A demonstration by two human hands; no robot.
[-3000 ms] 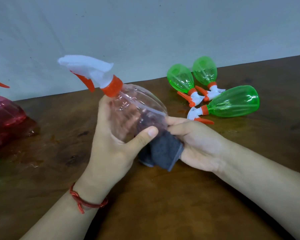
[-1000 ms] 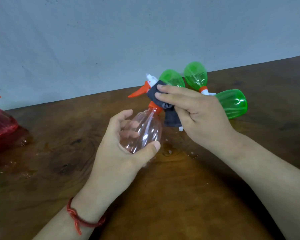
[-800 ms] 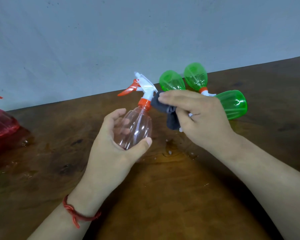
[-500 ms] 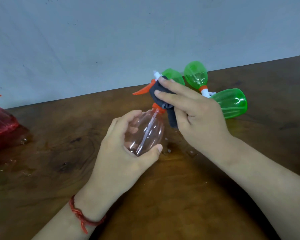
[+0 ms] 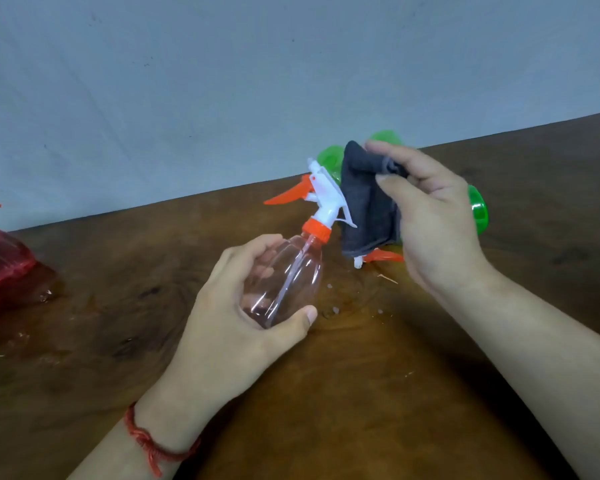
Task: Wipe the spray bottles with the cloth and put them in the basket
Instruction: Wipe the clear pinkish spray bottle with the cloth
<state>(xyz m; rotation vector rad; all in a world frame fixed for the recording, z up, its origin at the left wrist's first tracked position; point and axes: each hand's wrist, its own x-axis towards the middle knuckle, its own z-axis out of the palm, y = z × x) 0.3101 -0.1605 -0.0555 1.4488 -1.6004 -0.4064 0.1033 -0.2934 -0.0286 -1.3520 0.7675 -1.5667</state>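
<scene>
Cloth (image 5: pixel 368 206) lifted off the bottle (image 5: pixel 291 271) top — now beside.

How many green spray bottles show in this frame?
3 green bottles, each partly hidden, lying on the table: one left of the cloth, one just above the right hand, one right of it. Others may be hidden.
</scene>
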